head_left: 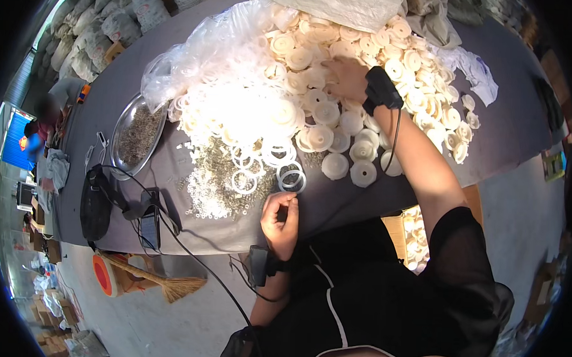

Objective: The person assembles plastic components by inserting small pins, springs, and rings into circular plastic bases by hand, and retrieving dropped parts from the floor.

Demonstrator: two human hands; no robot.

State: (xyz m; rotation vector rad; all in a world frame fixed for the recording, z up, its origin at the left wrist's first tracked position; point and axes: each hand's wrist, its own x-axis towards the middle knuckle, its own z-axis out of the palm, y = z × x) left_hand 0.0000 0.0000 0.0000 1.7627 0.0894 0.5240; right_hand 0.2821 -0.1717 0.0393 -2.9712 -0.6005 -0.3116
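My left hand point(280, 226) is closed at the table's near edge, fingers curled and thumb against the forefinger. Whatever lies in that pinch is too small to make out. Just beyond its fingertips lies a white plastic ring point(303, 182), among a few similar rings. My right hand point(349, 79) reaches far into a heap of cream plastic discs point(363, 173) with raised round centres. Its fingers look spread over the discs, and I see nothing gripped in them. Many small clear pieces point(213, 198) are scattered left of my left hand.
A round metal tray point(115, 148) of small pieces stands at the left. Glare washes out white rings by a clear plastic bag point(205, 59). A phone point(150, 229), a black pouch point(95, 206) and cables lie near left. A broom point(181, 287) is below; another person point(65, 95) is far left.
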